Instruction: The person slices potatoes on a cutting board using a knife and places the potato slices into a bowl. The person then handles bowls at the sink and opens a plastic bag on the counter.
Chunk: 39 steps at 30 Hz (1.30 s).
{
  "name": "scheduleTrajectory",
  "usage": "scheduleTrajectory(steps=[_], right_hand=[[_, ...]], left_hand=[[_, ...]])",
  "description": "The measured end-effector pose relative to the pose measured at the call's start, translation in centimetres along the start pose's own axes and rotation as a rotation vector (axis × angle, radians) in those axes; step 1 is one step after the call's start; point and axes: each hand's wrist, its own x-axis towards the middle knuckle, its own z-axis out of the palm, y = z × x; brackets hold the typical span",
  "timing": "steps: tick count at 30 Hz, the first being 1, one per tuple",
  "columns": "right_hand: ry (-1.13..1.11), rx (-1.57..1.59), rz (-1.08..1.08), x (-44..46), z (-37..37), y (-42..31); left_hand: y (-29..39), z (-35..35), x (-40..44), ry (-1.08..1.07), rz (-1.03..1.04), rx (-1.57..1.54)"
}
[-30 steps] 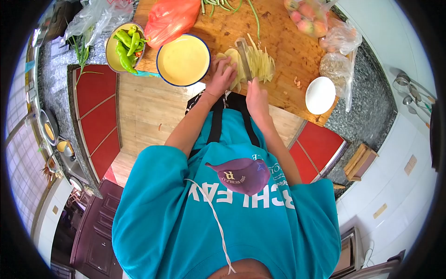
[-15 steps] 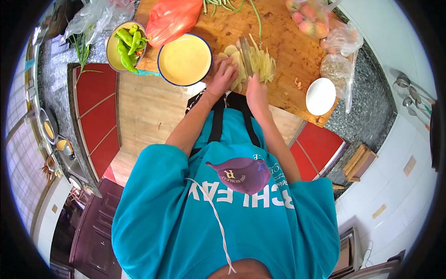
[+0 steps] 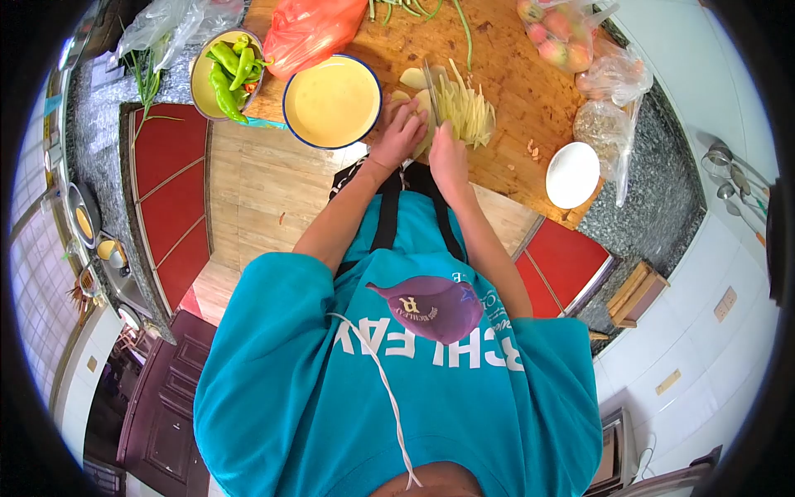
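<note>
A knife (image 3: 431, 93) stands on the wooden board (image 3: 505, 178), its handle in my right hand (image 3: 449, 157), whose fingers are closed round it. Just left of the blade, my left hand (image 3: 399, 137) rests with bent fingers on pale slices (image 3: 423, 103), partly hiding them. On the blade's right side lies a spread of thin pale yellow-green strips (image 3: 466, 112). A yellow bowl with a blue rim (image 3: 333, 101) sits close to the left of my left hand.
Green peppers (image 3: 228, 79) fill a bowl at the left, beside a red plastic bag (image 3: 306, 33). Long green beans (image 3: 465, 29) lie at the back. A white oval dish (image 3: 572, 175) and bags with round fruit (image 3: 556, 37) are at the right.
The knife and my right hand have shifted slightly left, and the blade now looks narrower and more upright. My left hand stays on the slices. The whole view has shifted slightly.
</note>
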Motion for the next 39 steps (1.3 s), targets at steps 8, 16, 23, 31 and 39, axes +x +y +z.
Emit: scheduleTrajectory(steps=[8, 16, 23, 31, 39], right_hand=[[0.003, 0.037, 0.003, -3.5, -3.4, -0.8], [-0.03, 0.006, -0.014, -4.3, -2.4, -0.1], [0.011, -0.007, -0.042, -0.7, 0.4, 0.1], [0.01, -0.008, 0.027, -3.0, -3.2, -1.4], [-0.041, -0.017, -0.018, -4.3, -3.1, -0.8]], left_hand=[[-0.1, 0.0, -0.1, -0.001, -0.024, -0.049], [0.2, -0.3, 0.1, -0.019, -0.031, -0.057], [0.0, 0.2, 0.2, 0.004, -0.013, 0.013], [0.0, 0.3, -0.1, -0.017, -0.095, -0.069], [0.2, 0.1, 0.2, 0.009, -0.065, -0.056]])
